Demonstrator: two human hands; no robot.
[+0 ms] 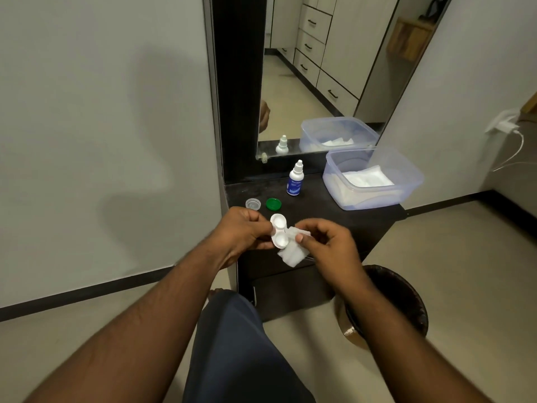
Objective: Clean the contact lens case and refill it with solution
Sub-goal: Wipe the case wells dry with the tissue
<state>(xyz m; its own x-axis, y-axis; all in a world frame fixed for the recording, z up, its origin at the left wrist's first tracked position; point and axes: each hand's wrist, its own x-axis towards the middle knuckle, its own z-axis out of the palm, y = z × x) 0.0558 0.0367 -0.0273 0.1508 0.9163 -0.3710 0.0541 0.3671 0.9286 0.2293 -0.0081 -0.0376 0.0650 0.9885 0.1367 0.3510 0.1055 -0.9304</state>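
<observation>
A low, dark wooden dresser top stands against the mirror. On it, at the left, a clear round plastic cap sits just beside a green round cap. Behind them stands a small white-and-blue solution bottle. At the right sits a translucent bluish plastic tub.

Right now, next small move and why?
Probably press the white tissue in the right hand into a well of the lens case held by the left hand. Both wells face up, uncapped; the solution bottle stands untouched on the dark table.
</observation>
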